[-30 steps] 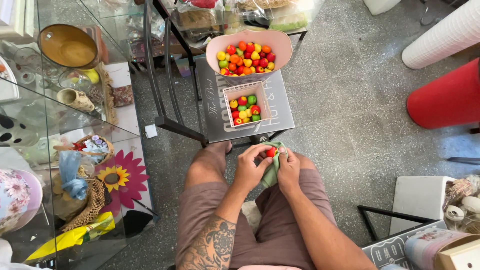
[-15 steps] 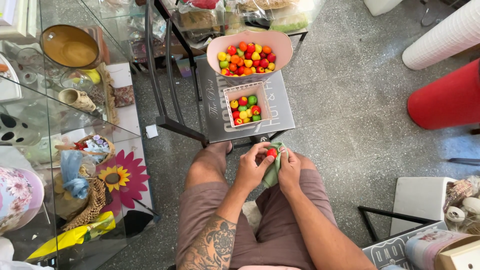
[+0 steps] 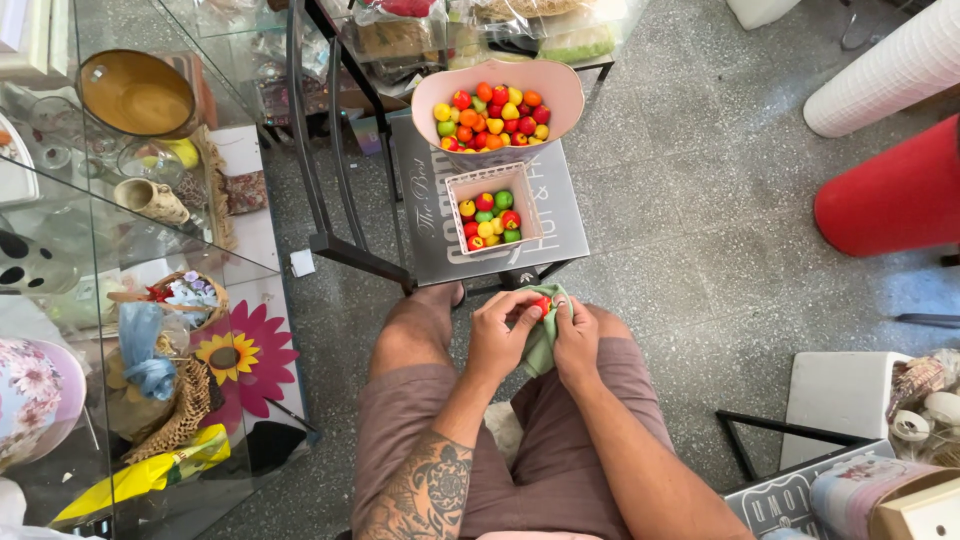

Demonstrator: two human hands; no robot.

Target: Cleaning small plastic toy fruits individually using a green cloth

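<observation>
I sit with both hands together above my knees. My left hand (image 3: 498, 338) pinches a small red toy fruit (image 3: 541, 305) against a green cloth (image 3: 541, 345). My right hand (image 3: 577, 340) grips that cloth from the other side. Just ahead, on a grey lettered tray table (image 3: 560, 215), stands a small pink square basket (image 3: 452, 185) with several red, yellow and green toy fruits. Behind it sits a pink bowl (image 3: 565, 88) heaped with more of the same fruits.
A glass shelf unit (image 3: 150, 300) at my left holds a brown bowl (image 3: 135, 95), cups, a wicker basket and a paper sunflower. A red cylinder (image 3: 890, 200) and a white ribbed roll (image 3: 880, 75) lie at the right. A white stool (image 3: 840, 395) and boxes stand lower right.
The red fruit and cloth stay between my hands; my fingers have shifted slightly around them. Nothing else has moved.
</observation>
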